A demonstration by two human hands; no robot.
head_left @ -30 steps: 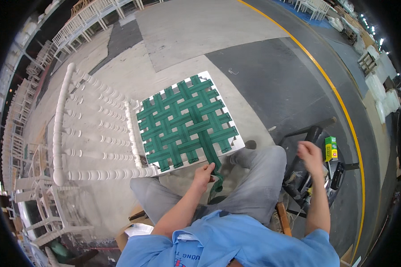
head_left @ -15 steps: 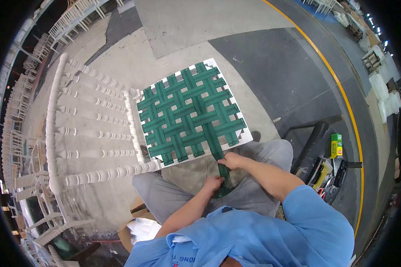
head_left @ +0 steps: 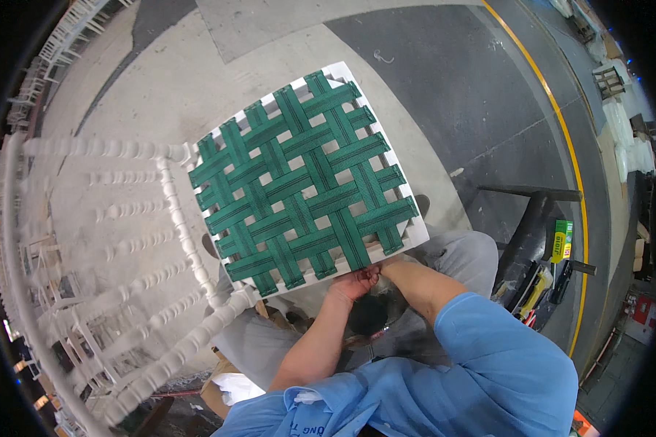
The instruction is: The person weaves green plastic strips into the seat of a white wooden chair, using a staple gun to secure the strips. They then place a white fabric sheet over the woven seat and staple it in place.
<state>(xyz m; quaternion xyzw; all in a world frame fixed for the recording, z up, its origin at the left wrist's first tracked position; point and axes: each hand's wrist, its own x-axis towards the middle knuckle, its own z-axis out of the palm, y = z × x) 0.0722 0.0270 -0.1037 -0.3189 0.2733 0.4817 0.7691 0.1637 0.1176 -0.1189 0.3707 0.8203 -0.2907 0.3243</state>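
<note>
A white chair seat frame (head_left: 417, 234) is tilted up over my lap, crossed by woven green webbing straps (head_left: 310, 175). At its near edge, my left hand (head_left: 355, 282) has its fingers curled closed where one strap runs over the edge. That strap's end is hidden by the hand and the frame. My right hand (head_left: 391, 264) meets the left from the right, under the same edge; its fingers are mostly hidden. The chair's white turned-spindle back (head_left: 178, 218) extends to the left. Below my hands, between my legs, is a dark round shape (head_left: 368, 315).
To the right, a black stand (head_left: 525, 233) has a tray of tools (head_left: 536, 288) and a green and yellow box (head_left: 562, 240) beside it. An open carton with white material (head_left: 235, 388) sits at lower left. More white chairs (head_left: 62, 47) line the far left.
The strap's loose tail, held out over my lap before, is now drawn in at the seat edge. Both hands have moved up to that edge, and the chair has tilted and come closer.
</note>
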